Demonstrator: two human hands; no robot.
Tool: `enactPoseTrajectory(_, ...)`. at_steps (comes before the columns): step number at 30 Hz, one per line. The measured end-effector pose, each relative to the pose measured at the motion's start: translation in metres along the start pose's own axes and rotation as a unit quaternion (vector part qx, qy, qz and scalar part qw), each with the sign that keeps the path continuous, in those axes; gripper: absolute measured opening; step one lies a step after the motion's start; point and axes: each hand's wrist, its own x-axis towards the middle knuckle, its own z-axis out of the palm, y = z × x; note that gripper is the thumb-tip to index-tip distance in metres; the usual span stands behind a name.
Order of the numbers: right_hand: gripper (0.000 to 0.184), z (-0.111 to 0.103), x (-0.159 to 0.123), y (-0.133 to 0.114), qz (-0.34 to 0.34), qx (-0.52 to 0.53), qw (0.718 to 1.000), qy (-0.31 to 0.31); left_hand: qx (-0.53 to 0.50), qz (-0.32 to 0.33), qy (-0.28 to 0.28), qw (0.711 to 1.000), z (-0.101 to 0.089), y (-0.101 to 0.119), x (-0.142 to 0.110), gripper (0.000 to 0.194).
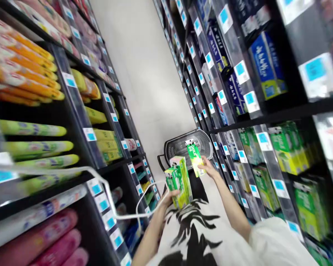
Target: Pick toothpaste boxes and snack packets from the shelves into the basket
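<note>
My left hand (168, 197) grips a stack of green and white toothpaste boxes (180, 181) from below, low in the middle of the view. My right hand (209, 170) holds a single green box (195, 159) upright, just right of the stack and just above a dark plastic shopping basket (180, 146) that stands on the aisle floor. Both forearms reach forward over my white shirt with black print.
Dark shelves line both sides of a narrow aisle with a pale floor (152, 85). Green boxes (290, 149) and blue boxes (266, 66) fill the right shelves. Yellow and pink tube packs (30, 129) fill the left. A white cable (105, 188) hangs across the left.
</note>
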Motion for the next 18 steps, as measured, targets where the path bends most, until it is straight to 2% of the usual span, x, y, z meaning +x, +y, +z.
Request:
enactPoseTrajectory(2,0.074,0.012,-0.039,-0.029,-0.021,-0.056,0.998,-0.005,0.018,0.054,-0.022,0.998,0.007,0.023,-0.017,0.078)
enactPoseTrajectory(4,0.072,0.022,-0.072,-0.050,-0.048,-0.116,0.992,0.001,0.037,0.078,-0.047,0.995,0.013,0.040,-0.032,0.077)
enactPoseTrajectory(7,0.068,0.032,-0.106,-0.069,-0.076,-0.183,0.980,0.004,0.059,0.084,-0.076,0.992,0.020,0.050,-0.047,0.077)
enactPoseTrajectory(12,0.064,0.030,-0.137,-0.081,-0.091,-0.228,0.969,0.020,0.080,0.088,-0.104,0.987,0.022,0.046,-0.055,0.085)
enactPoseTrajectory(15,0.059,0.028,-0.149,-0.082,-0.109,-0.232,0.966,0.022,0.084,0.088,-0.130,0.984,0.022,0.045,-0.057,0.090)
enactPoseTrajectory(18,0.062,0.029,-0.158,-0.079,-0.109,-0.233,0.966,0.032,0.090,0.079,-0.149,0.982,0.025,0.045,-0.061,0.089)
